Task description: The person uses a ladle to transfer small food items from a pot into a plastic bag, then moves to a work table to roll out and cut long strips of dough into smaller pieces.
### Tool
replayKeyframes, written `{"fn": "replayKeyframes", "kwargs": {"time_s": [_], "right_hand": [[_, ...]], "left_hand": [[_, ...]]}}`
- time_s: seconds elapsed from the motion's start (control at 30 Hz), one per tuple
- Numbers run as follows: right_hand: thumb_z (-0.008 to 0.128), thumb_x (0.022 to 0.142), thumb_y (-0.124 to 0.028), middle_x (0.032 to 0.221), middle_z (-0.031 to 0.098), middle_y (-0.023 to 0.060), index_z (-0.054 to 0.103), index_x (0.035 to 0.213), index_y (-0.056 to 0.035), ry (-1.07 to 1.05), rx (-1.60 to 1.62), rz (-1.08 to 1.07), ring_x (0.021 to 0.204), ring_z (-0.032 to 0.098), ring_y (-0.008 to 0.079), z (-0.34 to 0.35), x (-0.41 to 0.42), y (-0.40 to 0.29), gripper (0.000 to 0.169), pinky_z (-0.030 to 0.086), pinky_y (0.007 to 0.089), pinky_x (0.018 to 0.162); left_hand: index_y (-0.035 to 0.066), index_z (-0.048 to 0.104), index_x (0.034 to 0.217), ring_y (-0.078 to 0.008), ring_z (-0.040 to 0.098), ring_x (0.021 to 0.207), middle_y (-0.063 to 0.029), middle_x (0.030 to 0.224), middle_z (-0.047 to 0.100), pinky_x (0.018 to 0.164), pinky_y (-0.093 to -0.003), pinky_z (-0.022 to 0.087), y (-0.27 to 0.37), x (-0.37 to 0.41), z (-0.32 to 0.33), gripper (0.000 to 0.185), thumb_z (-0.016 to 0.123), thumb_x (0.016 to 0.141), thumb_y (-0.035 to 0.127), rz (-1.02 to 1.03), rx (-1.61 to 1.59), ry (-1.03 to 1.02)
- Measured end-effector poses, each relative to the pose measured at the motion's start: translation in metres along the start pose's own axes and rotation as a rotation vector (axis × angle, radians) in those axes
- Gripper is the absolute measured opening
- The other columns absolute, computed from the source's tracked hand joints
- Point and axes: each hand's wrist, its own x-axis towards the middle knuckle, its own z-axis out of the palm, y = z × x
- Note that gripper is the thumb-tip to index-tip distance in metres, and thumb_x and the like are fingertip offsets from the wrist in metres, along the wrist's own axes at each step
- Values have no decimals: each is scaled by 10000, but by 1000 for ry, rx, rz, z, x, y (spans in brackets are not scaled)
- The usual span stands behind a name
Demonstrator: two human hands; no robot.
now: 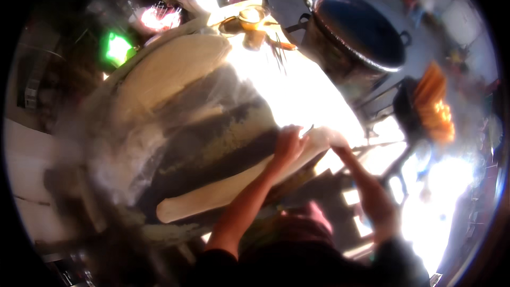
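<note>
A long pale roll of dough [215, 191] lies along the near side of a floured work table [199, 151]. Its right end reaches up to my hands. My left hand [293, 141] is curled at the dough's far edge. A small dark, thin thing shows beside its fingers, too blurred and glared to name. Over the right end of the roll, my right hand [338, 140] grips the dough, its fingers partly lost in glare. A larger, thicker slab of dough [171, 71] rests along the table's far side.
A large metal pot [354, 36] with dark contents stands beyond the table's right end. Golden fried sticks [436, 103] are heaped at the right. Bowls [252, 15] sit at the far corner. Loose flour [127, 159] covers the left part. Strong sunlight washes out the right side.
</note>
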Motion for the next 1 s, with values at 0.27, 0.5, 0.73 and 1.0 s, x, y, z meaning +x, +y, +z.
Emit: {"fn": "replayKeyframes", "kwargs": {"time_s": [0.27,0.5,0.73,1.0], "right_hand": [[543,1034,-232,1073,607,89,585,1218,-12,-26,-117,-67,960,579,234,-18,-5,12,290,501,367,865],[505,1055,-270,1072,610,107,579,1203,-2,27,-482,-179,984,580,276,17,0,-19,315,494,387,892],[517,1024,-94,1073,583,141,576,1098,-1,127,-333,-55,988,570,308,38,-2,-20,132,483,456,881],[604,938,-23,949,663,116,656,1049,-15,31,-788,-500,904,635,280,24,8,-56,123,525,396,826]], "left_hand": [[-14,663,939,-270,645,761,-182,833,670,662,-397,511,25,63,78,211,668,856,180,-313,-140,-144],[-34,621,1052,-299,674,797,-199,878,677,699,-416,539,25,41,41,321,711,865,210,-140,53,-64],[38,657,1080,-296,683,959,-159,1012,703,827,-385,538,63,-96,-31,214,610,1004,233,-361,-330,18],[28,646,1166,-206,674,1023,-108,1088,706,905,-338,528,54,-215,-65,269,642,991,232,-722,-755,56]]}}
